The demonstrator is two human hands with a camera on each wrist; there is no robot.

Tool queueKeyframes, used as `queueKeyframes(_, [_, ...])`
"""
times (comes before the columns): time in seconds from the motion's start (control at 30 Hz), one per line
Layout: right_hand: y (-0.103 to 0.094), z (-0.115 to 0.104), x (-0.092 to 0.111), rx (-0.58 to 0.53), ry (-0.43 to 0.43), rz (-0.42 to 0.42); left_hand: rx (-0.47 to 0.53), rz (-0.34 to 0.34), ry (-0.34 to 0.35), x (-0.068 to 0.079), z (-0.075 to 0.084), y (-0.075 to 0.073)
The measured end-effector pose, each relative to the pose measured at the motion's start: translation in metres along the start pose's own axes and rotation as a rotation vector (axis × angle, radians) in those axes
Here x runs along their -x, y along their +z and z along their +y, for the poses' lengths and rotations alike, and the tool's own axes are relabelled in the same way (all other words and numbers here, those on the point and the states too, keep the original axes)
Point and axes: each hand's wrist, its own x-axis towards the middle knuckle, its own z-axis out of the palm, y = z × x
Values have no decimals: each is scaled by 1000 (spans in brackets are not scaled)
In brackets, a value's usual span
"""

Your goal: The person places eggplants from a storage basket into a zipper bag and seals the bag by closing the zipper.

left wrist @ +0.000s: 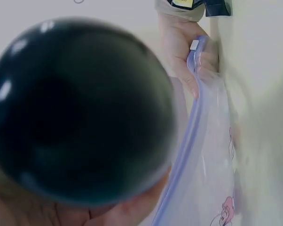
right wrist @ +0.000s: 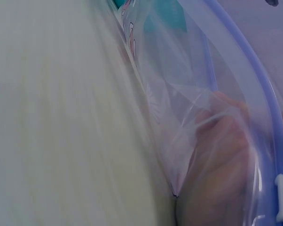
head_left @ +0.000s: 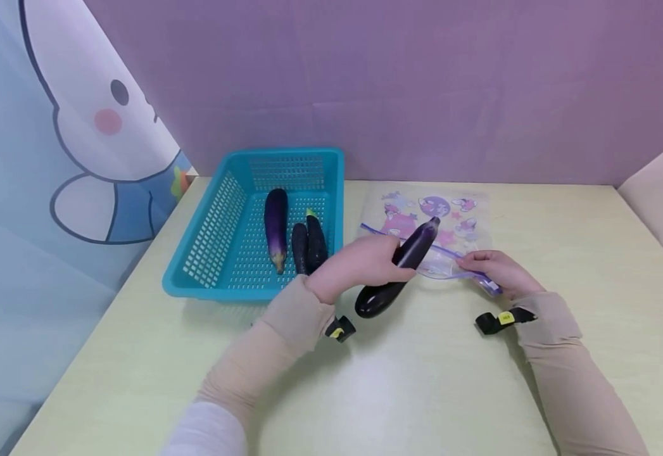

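Note:
My left hand (head_left: 368, 261) grips a dark purple eggplant (head_left: 385, 296) round its middle, tilted with the stem end toward the back right. That stem end overlaps a clear zip bag (head_left: 462, 218) printed with pink and purple cartoons. In the left wrist view the eggplant's glossy round end (left wrist: 80, 113) fills much of the picture. My right hand (head_left: 496, 269) pinches the bag's purple zip edge at its right corner, near a white slider (left wrist: 194, 45). The right wrist view shows the bag mouth (right wrist: 268, 108) parted, with fingers seen through the plastic.
A teal mesh basket (head_left: 194, 293) stands to the left on the pale table (head_left: 399, 392). Inside lie a larger eggplant (head_left: 276, 221) and two smaller dark vegetables, one with a green tip (head_left: 315, 240). A purple backdrop (head_left: 422, 88) rises behind the table.

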Motion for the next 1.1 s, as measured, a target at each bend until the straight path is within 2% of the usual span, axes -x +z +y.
queueKeyframes(0.23, [0, 0, 1, 7, 21, 2, -43, 53, 1, -1, 4, 15])
queueKeyframes(0.53, [0, 1, -1, 29, 26, -4, -79, 64, 11, -1, 2, 32])
queueKeyframes(0.8, [-1, -1, -1, 36, 5, 7, -45, 56, 26, -7, -7, 45])
queueKeyframes(1.1, [1, 0, -1, 36, -1, 13, -54, 33, 10, -9, -10, 50])
